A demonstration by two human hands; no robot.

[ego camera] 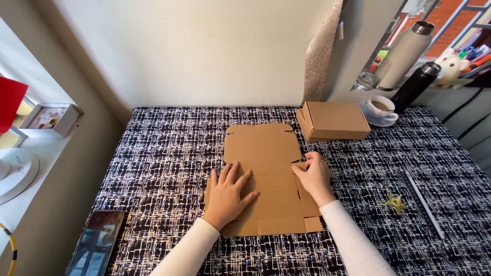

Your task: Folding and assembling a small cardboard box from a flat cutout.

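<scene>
A flat, unfolded cardboard blank (266,176) lies in the middle of a table covered with a black-and-white patterned cloth (163,153), its long side running away from the person toward the wall. The left hand (228,194) lies palm down on the blank's near left part, fingers spread and pressing it flat. The right hand (313,176) is at the blank's right edge, fingers curled around a side flap (306,197) that it grips near a notch in the cardboard; the flap looks slightly raised off the cloth. Both arms wear white sleeves (353,240). Just beyond the blank, to its upper right, sits a folded, closed cardboard box (335,121), apart from the blank. Further right stand a cup on a saucer (381,108), a black bottle (415,86) and a pale flask (405,48). On the cloth to the right of the hands lie a small gold star (395,202) and a long ruler (424,204). At the near left corner a phone (97,243) lies face up.
</scene>
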